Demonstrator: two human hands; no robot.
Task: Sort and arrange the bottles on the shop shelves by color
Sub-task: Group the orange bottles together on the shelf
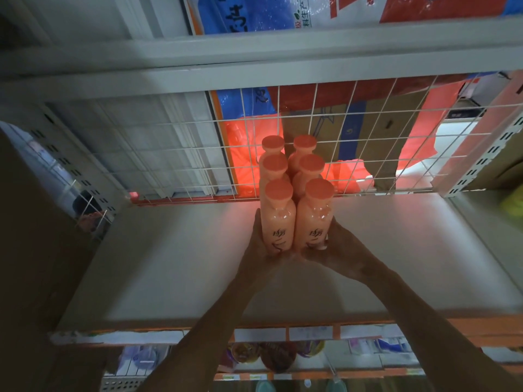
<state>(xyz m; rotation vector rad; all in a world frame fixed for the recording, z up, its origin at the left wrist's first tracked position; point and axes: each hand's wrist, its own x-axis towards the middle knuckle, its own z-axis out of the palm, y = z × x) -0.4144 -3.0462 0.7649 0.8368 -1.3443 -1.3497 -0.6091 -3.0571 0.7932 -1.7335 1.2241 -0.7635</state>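
Observation:
Several peach-pink bottles with matching caps stand in two rows on the white shelf (169, 264), running back to the wire grid. My left hand (256, 250) grips the lower part of the front left bottle (278, 222), fingers along its left side and thumb on its front. My right hand (336, 247) grips the front right bottle (312, 222) the same way from the right. The two front bottles touch each other and stand upright on the shelf.
A white wire grid (169, 154) closes the shelf's back, with a red plastic bag (243, 154) and cardboard boxes behind it. Another shelf (254, 60) hangs above. Price labels (308, 333) line the front edge, and jars (277, 355) sit on the shelf below. A brown panel (34, 222) stands left.

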